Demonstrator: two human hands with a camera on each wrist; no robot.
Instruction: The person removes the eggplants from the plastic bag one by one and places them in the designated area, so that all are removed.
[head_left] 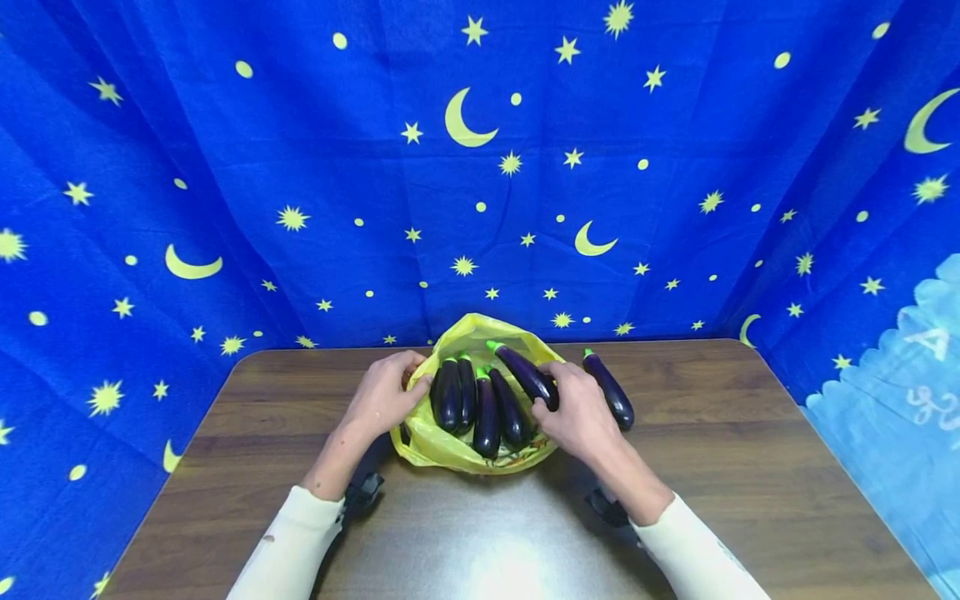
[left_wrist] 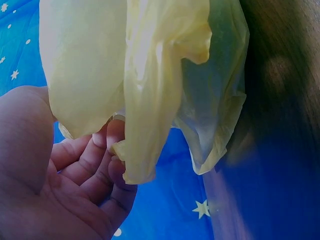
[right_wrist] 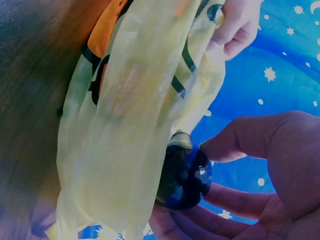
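Five eggplants (head_left: 487,400) on yellow bag (head_left: 427,442), one eggplant (head_left: 609,390) beside.

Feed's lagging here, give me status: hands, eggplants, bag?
Left hand grips yellow plastic bag edge. Right hand holds one eggplant over bag mouth. Four eggplants lie in the bag; a lone eggplant on table, nothing blocking.

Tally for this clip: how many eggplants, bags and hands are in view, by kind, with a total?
Eggplants: 6, namely 4 lying in the bag, 1 gripped by the right hand, 1 on the table beside the bag
Yellow plastic bag: 1
Hands: 2, left hand gripping the bag's edge, right hand
Total: 9
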